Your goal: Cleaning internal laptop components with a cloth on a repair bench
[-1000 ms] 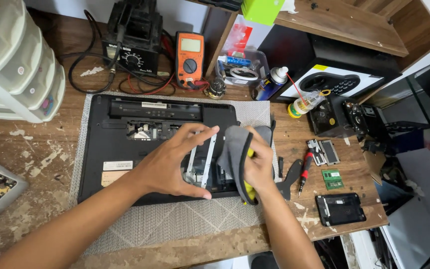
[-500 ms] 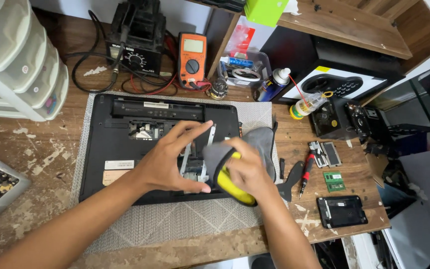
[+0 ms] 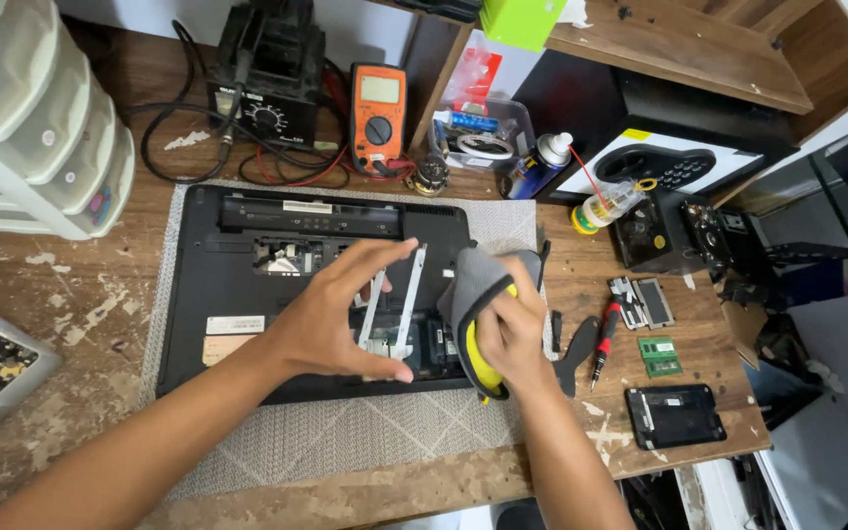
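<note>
A black laptop (image 3: 247,294) lies bottom-up with its cover off on a grey mat (image 3: 345,432). My left hand (image 3: 331,319) is over the open bay and pinches a silver metal bracket frame (image 3: 397,299) between thumb and fingers. Just right of it, my right hand (image 3: 522,339) grips a bunched grey and yellow cloth (image 3: 473,290), which is pressed against the right side of the frame at the laptop's right edge.
On the wooden bench, an orange multimeter (image 3: 378,103), a soldering station (image 3: 267,88) with cables and a spray can (image 3: 540,165) stand behind. A red screwdriver (image 3: 603,344), a green memory module (image 3: 660,355) and a black drive (image 3: 674,414) lie right. White drawers (image 3: 31,118) stand left.
My right hand rubbed the cloth leftward against the bracket, then drew back to the right. My left hand stayed over the bay, holding the frame.
</note>
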